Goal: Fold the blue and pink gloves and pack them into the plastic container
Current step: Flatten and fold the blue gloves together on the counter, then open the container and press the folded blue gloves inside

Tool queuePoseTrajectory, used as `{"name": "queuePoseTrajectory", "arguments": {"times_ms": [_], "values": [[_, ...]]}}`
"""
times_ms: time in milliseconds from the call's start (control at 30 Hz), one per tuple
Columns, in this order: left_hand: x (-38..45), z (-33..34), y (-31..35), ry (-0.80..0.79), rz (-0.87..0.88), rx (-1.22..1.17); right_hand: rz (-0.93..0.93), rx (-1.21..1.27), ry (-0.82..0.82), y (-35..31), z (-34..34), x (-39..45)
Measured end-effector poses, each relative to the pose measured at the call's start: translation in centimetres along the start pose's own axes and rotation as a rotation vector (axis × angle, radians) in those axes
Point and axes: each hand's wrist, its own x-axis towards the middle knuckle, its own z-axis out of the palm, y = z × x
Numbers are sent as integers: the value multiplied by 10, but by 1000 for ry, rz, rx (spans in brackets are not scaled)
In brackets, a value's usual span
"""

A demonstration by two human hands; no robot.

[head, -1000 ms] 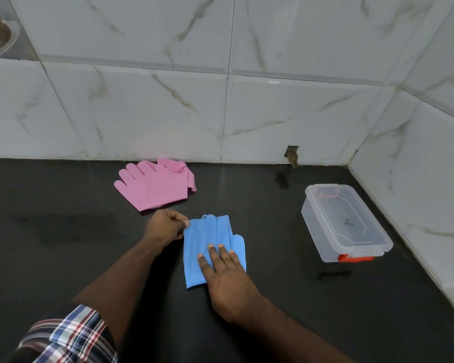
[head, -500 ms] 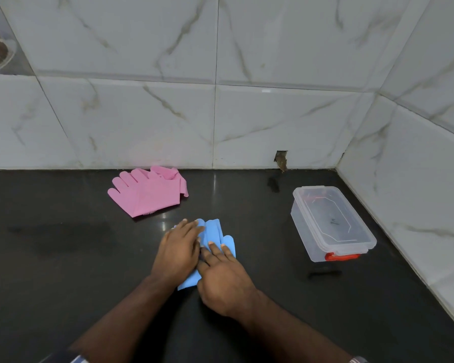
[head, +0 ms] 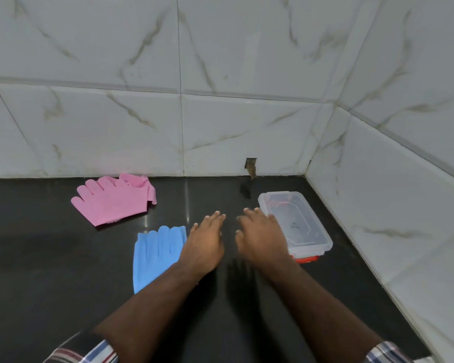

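I look down at a black counter [head: 50, 258] in a corner of white tiled walls [head: 247, 127].

My left hand [head: 203, 244] is in front of me with its fingers straight and close together. It holds nothing. It hangs over the right edge of the blue gloves [head: 155, 255], and I cannot tell if it touches them.

My right hand [head: 261, 238] is just beside it, a small gap between the two. Its fingers are spread out and loose. It holds nothing too. It looks a bit blurry. Its far side is in front of the near left side of the plastic container [head: 309, 229], and I cannot tell if it touches the box.

The blue gloves lie flat on the counter. Their fingers point away from me, toward the wall. They look narrow, like they are folded, but I cannot be sure.

The pink gloves [head: 110, 203] lie farther back and to the left, close to the wall. Their fingers point up and left. One part near the wall is bunched up.

The plastic container sits on the right side of the counter, near the corner. It is see-through, its lid is on, and it has a red clip [head: 307, 258] at the near end.

There is a small dark hole [head: 250, 166] at the bottom of the back wall. I see checked sleeves [head: 95, 352] at the bottom of my view.
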Motion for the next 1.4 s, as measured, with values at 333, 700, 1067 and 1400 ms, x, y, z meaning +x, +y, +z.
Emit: {"name": "queuePoseTrajectory", "arguments": {"times_ms": [333, 700, 1067, 1400], "values": [[13, 16, 51, -38, -132, -280, 85, 218, -86, 36, 8, -17], [4, -21, 21, 317, -519, -742, 116, 685, 115, 24, -19, -2], [19, -17, 12, 341, -530, -707, 547, 1041, -59, 36, 23, 29], [17, -10, 11, 211, -530, -605, 567, 972, -49, 22, 44, 59]]}}
